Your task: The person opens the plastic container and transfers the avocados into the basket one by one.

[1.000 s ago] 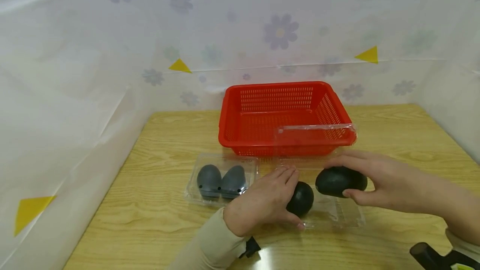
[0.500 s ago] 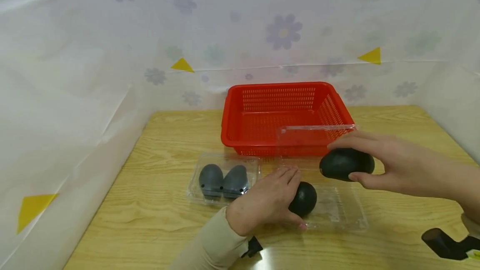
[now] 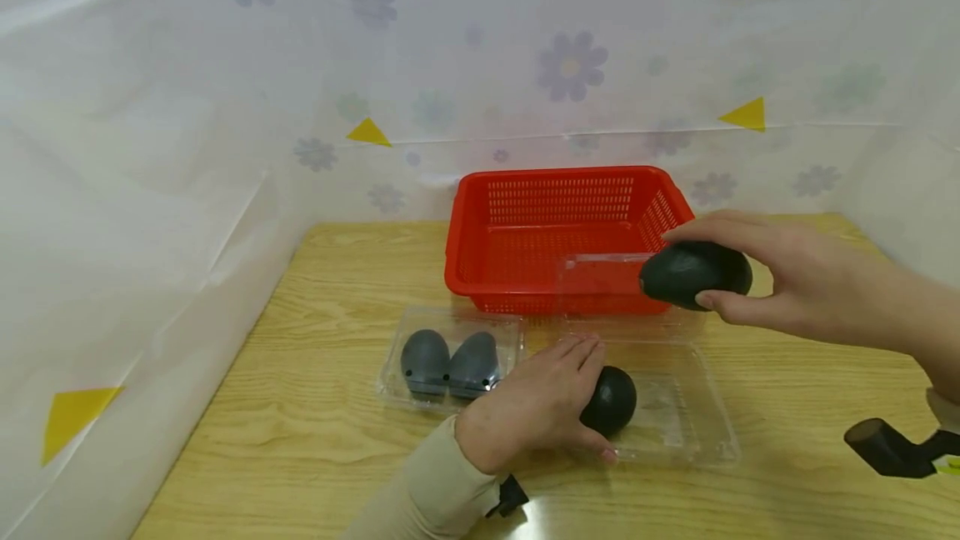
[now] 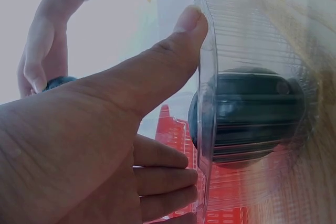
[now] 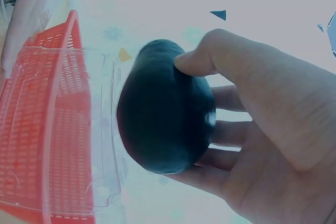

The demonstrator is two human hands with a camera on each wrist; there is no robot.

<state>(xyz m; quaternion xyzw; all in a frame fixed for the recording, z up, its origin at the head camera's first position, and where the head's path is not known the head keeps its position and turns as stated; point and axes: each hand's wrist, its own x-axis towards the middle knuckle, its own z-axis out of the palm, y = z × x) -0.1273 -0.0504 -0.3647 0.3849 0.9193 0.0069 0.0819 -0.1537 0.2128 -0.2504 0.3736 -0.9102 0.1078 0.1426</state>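
Note:
My right hand (image 3: 810,282) grips a dark green avocado (image 3: 693,273) between thumb and fingers, raised over the table and overlapping the red basket's front right corner in the head view. The right wrist view shows that avocado (image 5: 165,108) side-on. My left hand (image 3: 536,407) rests across the open clear plastic clamshell box (image 3: 705,407), its fingers nearly straight. Up close, the thumb and fingertips touch the box's rim (image 4: 206,98). Inside the box lies another avocado (image 3: 611,402), partly covered by the left hand. The box's clear lid (image 3: 600,327) stands raised at the back.
A closed clear clamshell (image 3: 386,386) with two dark avocados (image 3: 425,361) stands left of my left hand. Behind the open box is a red plastic basket (image 3: 459,248). White flowered sheeting (image 3: 480,90) encloses the wooden table (image 3: 330,440) at the back and sides.
My right hand has lifted its avocado up and away from the open box, to just in front of the basket. The left hand stays at the box.

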